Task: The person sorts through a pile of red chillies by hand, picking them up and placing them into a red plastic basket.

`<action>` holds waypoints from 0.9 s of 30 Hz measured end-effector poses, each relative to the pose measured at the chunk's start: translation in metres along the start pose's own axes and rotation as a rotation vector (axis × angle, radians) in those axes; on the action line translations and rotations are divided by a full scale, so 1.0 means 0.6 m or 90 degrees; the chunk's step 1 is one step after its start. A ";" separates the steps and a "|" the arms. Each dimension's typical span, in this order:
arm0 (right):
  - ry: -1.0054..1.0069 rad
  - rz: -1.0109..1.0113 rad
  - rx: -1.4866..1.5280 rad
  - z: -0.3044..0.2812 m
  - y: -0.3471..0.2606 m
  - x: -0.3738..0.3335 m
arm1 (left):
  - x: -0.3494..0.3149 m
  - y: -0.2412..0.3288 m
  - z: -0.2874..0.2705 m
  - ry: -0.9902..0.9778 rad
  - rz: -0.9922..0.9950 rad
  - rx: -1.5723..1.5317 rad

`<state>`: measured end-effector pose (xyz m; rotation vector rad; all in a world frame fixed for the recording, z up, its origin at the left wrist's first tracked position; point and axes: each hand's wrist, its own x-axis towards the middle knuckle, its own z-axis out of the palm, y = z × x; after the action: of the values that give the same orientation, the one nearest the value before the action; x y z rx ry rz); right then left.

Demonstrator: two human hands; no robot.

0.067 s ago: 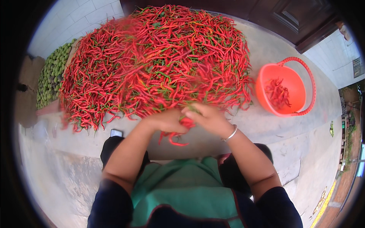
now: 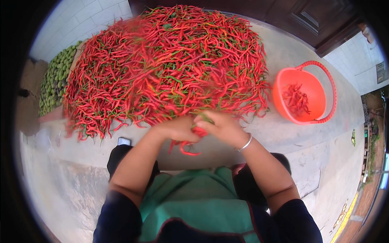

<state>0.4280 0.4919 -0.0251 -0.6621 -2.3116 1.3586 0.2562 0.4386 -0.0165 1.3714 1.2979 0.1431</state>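
A big heap of red chili peppers (image 2: 194, 56) with green stems spreads over the floor in front of me. At its near edge my two hands meet. My left hand (image 2: 180, 128) is closed around a small bunch of chili peppers (image 2: 187, 149), whose curved red tips hang out below it. My right hand (image 2: 219, 126), with a silver bangle at the wrist, is closed at the stem end of the same bunch, where some green shows between the fingers. Slight blur and the overlapping hands hide the exact finger positions.
An orange-red plastic basket (image 2: 318, 93) with a looped handle stands at the right, some chilies inside. Round green fruits (image 2: 56, 77) are piled at the far left. A phone-like object (image 2: 124, 141) lies by my left knee. A dark door (image 2: 291, 16) stands behind the heap.
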 end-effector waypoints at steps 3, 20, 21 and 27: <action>0.018 0.008 -0.077 -0.005 -0.001 0.005 | 0.007 -0.020 0.007 -0.010 0.022 -0.083; 0.093 0.119 0.238 -0.053 -0.014 -0.055 | 0.014 0.083 0.045 -0.032 0.022 -0.227; 0.156 -0.034 0.003 -0.065 -0.014 -0.070 | 0.028 0.088 0.055 -0.037 0.016 -0.229; 0.446 -0.084 -0.288 -0.155 0.014 -0.148 | 0.122 0.165 0.113 -0.073 -0.005 -0.397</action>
<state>0.5524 0.5102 0.0028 -0.9180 -2.0121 0.4201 0.3903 0.4798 -0.0049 0.8271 1.0400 0.4193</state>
